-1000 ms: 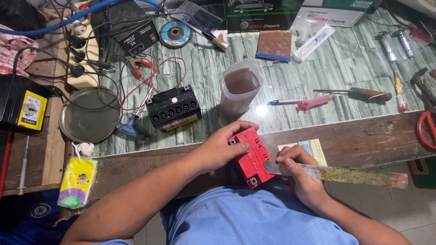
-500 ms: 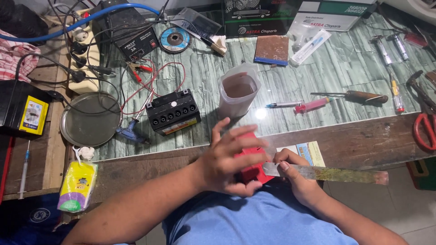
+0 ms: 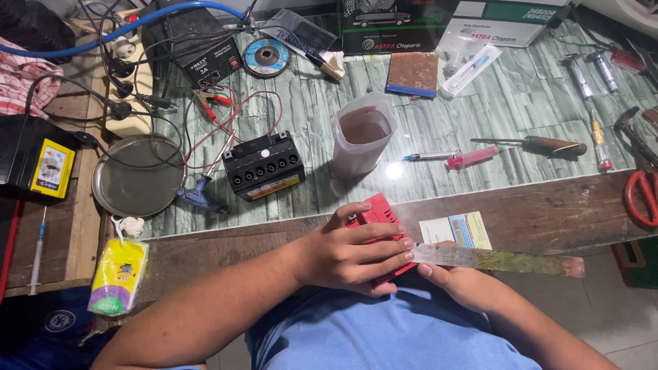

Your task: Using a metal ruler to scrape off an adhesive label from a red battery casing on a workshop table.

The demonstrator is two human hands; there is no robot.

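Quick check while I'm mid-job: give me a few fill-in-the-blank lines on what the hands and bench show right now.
1. The left hand wraps over a ____ box.
2. The right hand holds a long flat blade whose tip meets that ____.
3. The translucent jug stands right of the ____ battery.
4. The scissors at the right edge have ____ handles.

Missing words: red; box; black; red

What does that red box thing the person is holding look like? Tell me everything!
The red plastic box is small and blocky, with moulded ridges on top. It sits at the wooden bench edge, mostly hidden under the left hand, whose fingers wrap over it. The right hand presses a long worn flat metal blade against its right side.
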